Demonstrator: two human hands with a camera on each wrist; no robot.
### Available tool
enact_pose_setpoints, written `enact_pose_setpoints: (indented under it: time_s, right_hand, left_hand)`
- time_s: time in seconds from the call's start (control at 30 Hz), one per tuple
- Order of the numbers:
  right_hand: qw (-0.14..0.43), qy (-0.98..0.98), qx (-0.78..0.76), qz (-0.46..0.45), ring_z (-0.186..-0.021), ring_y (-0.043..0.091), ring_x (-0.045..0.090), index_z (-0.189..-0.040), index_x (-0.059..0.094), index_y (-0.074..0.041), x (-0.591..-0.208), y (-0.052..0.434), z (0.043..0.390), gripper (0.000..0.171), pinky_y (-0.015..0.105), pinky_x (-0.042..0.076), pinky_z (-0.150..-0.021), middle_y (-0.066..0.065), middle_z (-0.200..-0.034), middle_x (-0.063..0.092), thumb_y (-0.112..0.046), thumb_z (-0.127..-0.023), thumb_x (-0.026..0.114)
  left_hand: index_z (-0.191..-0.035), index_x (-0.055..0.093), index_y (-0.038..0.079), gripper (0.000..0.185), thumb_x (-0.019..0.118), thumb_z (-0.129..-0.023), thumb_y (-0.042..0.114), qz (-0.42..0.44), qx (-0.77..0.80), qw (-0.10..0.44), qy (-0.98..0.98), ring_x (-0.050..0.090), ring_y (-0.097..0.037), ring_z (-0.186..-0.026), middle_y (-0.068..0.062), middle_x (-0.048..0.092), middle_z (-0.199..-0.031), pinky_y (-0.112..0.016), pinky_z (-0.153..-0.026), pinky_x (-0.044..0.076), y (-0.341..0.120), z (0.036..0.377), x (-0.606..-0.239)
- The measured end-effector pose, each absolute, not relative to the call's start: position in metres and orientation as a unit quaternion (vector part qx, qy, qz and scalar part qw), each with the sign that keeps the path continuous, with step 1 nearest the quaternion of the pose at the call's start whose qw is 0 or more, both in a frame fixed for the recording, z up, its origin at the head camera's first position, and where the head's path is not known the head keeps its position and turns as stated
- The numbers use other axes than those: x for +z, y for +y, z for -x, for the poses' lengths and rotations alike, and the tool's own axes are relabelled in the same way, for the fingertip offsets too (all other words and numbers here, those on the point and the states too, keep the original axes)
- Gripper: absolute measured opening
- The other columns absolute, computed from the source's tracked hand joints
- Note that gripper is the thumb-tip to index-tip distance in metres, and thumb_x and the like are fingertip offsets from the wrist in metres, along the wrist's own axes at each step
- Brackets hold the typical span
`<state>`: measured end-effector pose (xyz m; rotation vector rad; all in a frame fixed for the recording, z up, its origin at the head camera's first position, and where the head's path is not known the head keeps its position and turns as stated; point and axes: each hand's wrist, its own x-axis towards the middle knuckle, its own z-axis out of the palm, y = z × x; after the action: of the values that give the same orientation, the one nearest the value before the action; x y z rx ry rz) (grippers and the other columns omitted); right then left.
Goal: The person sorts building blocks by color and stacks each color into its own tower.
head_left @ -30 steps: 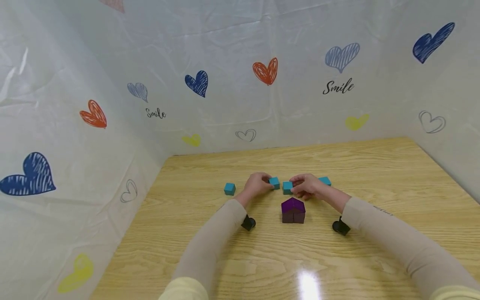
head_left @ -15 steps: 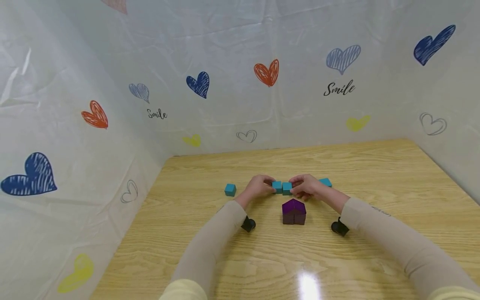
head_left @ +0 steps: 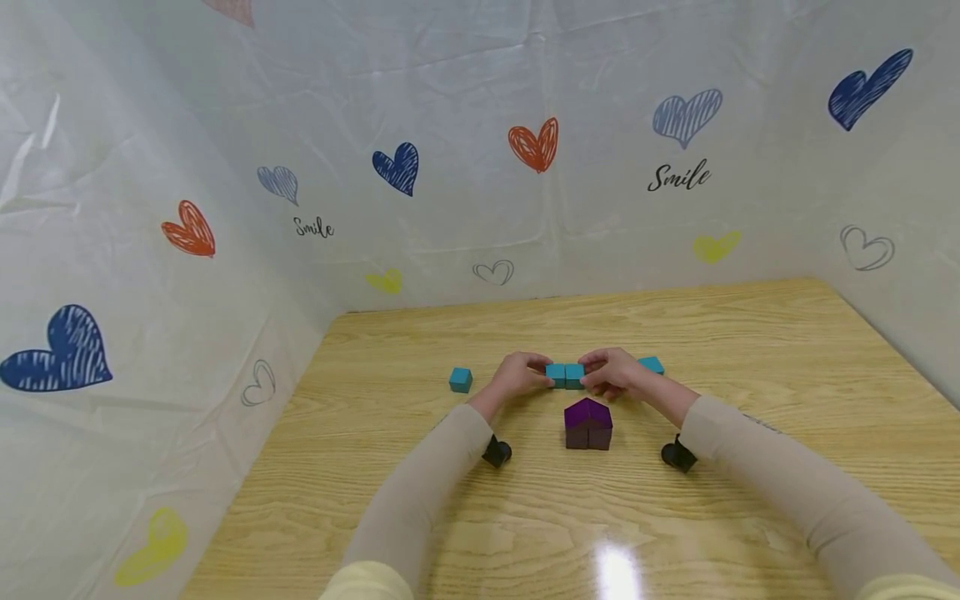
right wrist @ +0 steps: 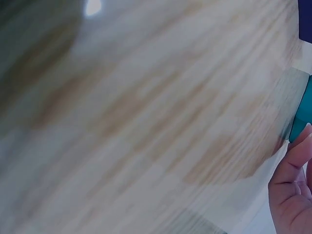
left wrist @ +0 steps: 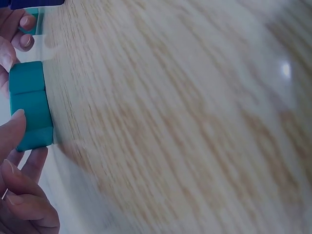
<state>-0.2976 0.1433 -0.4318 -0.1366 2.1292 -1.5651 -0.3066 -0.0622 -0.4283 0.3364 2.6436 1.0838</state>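
Two teal cubes stand side by side on the table, their faces touching. My left hand [head_left: 519,375] pinches the left cube [head_left: 555,376] between thumb and fingers. On the other side, my right hand [head_left: 611,371] grips the right cube [head_left: 573,377] the same way. The left wrist view shows the left cube [left wrist: 31,114] with the thumb on its near face and fingertips at its end. Only part of a teal cube [right wrist: 303,109] appears at the edge of the right wrist view, against the right thumb. Nearer to me stands a purple house-shaped block piece [head_left: 588,423] with a seam down its front.
Another teal cube [head_left: 461,380] sits left of my left hand. Behind the right wrist, a teal block [head_left: 651,365] is partly hidden. A hanging sheet with printed hearts [head_left: 450,233] borders the wooden table [head_left: 555,517] at the back and sides.
My left hand has slid its cube a little to the right, closing the gap to the other cube. The right hand and its cube have stayed nearly still.
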Motion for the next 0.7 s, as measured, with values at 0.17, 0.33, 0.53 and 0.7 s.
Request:
enact_pose_setpoints:
  time_s: [0.17,0.33,0.53,0.7]
  right_hand:
    - [0.243,0.781,-0.572,0.054,-0.066,0.013,0.055,-0.133,0.037,0.007,-0.4323,0.1436,0.2981,0.052,0.025,0.043,-0.053,0.016,-0.114,0.051,-0.004,-0.087,0.059]
    - [0.24,0.786,-0.567,0.051,-0.066,0.013,0.056,-0.133,0.038,0.007,-0.4316,0.1434,0.2974,0.052,0.024,0.044,-0.052,0.017,-0.115,0.051,-0.004,-0.087,0.059]
    - [0.239,0.789,-0.564,0.051,-0.068,0.013,0.057,-0.134,0.037,0.008,-0.4283,0.1437,0.295,0.053,0.024,0.045,-0.053,0.022,-0.121,0.049,-0.004,-0.087,0.059]
    - [0.244,0.788,-0.563,0.053,-0.069,0.012,0.056,-0.134,0.036,0.007,-0.4276,0.1444,0.2945,0.054,0.025,0.045,-0.054,0.023,-0.125,0.046,-0.004,-0.087,0.059]
  left_hand:
    - [-0.116,0.064,0.011,0.037,0.071,-0.081,0.018,-0.107,0.384,0.127,0.908,0.056,-0.021,-0.107,-0.006,0.063,-0.111,-0.031,-0.091,0.044,-0.0624,0.3048,-0.4301]
    - [-0.113,0.064,0.009,0.037,0.073,-0.079,0.017,-0.096,0.41,0.116,0.9,0.058,-0.021,-0.103,-0.006,0.064,-0.108,-0.031,-0.09,0.045,-0.0626,0.3038,-0.436]
    - [-0.107,0.066,0.009,0.033,0.075,-0.077,0.018,-0.09,0.417,0.105,0.899,0.058,-0.021,-0.102,-0.005,0.066,-0.104,-0.031,-0.089,0.045,-0.0619,0.3037,-0.4384]
    - [-0.107,0.066,0.008,0.033,0.075,-0.076,0.018,-0.091,0.415,0.104,0.899,0.059,-0.02,-0.1,-0.005,0.066,-0.103,-0.03,-0.089,0.045,-0.0603,0.3032,-0.4376]
